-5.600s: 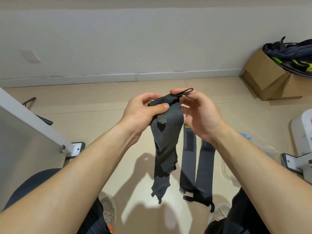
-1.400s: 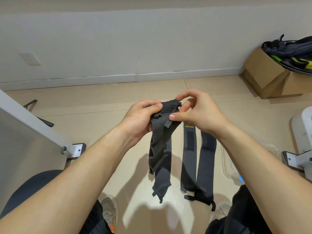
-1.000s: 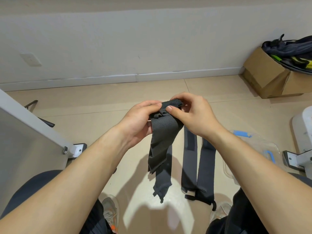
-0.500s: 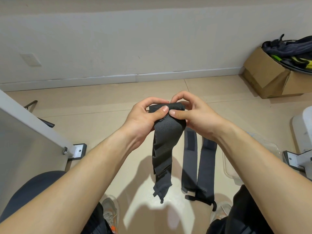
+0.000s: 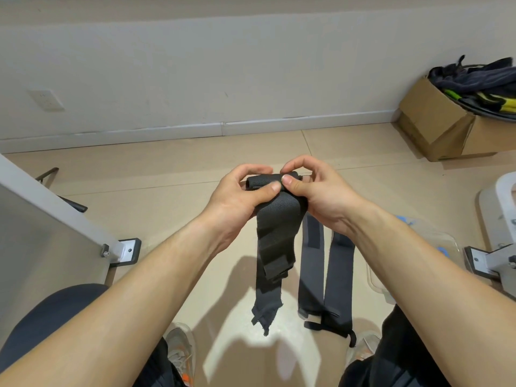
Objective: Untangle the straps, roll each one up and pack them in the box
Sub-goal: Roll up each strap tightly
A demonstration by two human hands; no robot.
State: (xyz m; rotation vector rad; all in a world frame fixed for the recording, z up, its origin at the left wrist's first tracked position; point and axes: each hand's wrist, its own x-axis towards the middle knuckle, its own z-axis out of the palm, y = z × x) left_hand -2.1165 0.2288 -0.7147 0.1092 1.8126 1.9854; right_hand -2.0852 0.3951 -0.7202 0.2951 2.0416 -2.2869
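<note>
Black strap (image 5: pixel 275 227): matt woven cloth, ribbed texture, frayed lower end. Grey straps (image 5: pixel 325 263): smoother matt webbing. Floor (image 5: pixel 173 169): smooth tile, slight sheen. Box (image 5: pixel 435 127): matt brown cardboard. Bracket (image 5: pixel 127 250): brushed metal. Container (image 5: pixel 444 241): clear glossy plastic.

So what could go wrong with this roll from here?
The roll on the black strap is only started, pinched between the left hand and right hand; a slip could let it unwind. Its long tail hangs beside the grey straps and could catch on them.
</note>
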